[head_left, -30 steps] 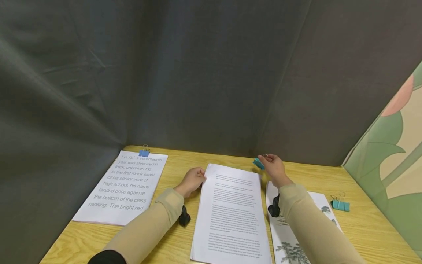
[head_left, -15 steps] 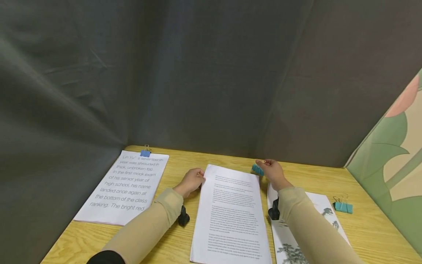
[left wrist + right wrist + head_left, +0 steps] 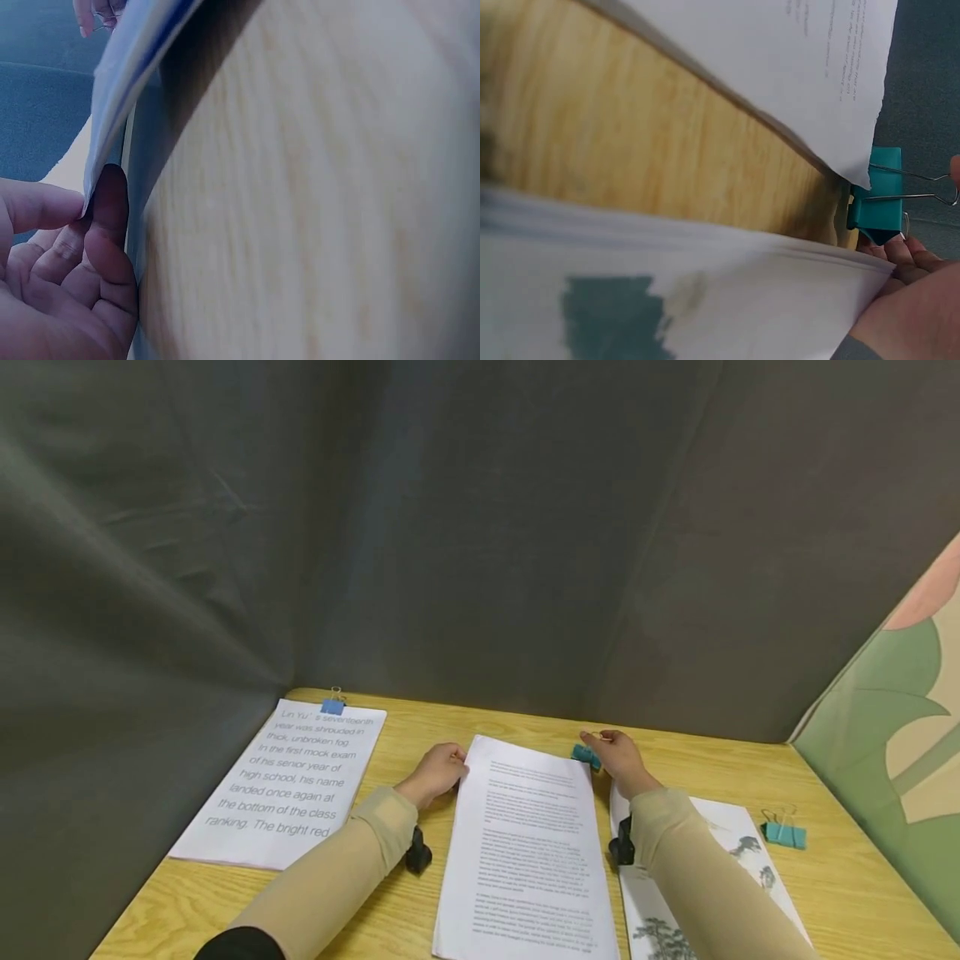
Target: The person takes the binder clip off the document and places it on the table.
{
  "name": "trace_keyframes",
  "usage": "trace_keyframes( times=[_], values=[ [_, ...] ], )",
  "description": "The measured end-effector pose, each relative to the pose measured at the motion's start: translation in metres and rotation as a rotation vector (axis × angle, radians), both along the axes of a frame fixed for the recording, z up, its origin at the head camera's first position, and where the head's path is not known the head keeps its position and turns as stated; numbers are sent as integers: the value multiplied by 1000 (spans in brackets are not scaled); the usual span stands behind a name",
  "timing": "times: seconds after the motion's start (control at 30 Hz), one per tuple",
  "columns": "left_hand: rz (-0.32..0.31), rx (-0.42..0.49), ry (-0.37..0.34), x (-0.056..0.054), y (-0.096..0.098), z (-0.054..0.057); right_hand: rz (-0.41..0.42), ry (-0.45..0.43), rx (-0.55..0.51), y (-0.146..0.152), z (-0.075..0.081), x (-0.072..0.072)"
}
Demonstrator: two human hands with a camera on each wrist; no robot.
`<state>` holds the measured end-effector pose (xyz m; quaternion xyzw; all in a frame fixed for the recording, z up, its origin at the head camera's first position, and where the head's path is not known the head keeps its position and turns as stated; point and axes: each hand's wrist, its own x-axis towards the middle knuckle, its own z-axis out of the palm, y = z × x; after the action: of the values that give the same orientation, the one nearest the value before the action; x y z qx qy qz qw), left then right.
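Note:
A stack of printed sheets (image 3: 528, 852) lies in front of me, its top-left corner lifted a little. My left hand (image 3: 437, 773) pinches the stack's left edge near the top; in the left wrist view the thumb is above the paper (image 3: 120, 82) and the fingers curl beneath. At the top-right corner, my right hand (image 3: 624, 762) holds a teal binder clip (image 3: 582, 755) by its wire handles. The right wrist view shows the clip (image 3: 885, 191) right at the paper's corner, the thumb on one handle and fingers behind the other.
At left lies a large-print stack (image 3: 277, 789) with a blue binder clip (image 3: 333, 707) on its top edge. On the right, under my forearm, are sheets with tree drawings (image 3: 720, 868). Another teal binder clip (image 3: 785, 835) rests beside them. A dark curtain (image 3: 480, 543) hangs behind the table.
My right hand has moved down and slightly left, bringing the teal binder clip from beyond the stack to its top-right corner. The left hand has stayed at the left edge.

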<state>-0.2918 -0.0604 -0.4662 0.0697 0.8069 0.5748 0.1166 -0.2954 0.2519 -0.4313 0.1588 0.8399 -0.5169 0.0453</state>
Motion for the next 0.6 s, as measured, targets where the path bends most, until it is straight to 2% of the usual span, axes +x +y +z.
trace_keyframes(
  times=[0.33,0.6],
  values=[
    [-5,-10,6,2,1,3,25,-15,10,-2,0,1],
    [-2,-10,-18,4,2,3,-12,-23,-5,-1,-4,-1]
  ],
)
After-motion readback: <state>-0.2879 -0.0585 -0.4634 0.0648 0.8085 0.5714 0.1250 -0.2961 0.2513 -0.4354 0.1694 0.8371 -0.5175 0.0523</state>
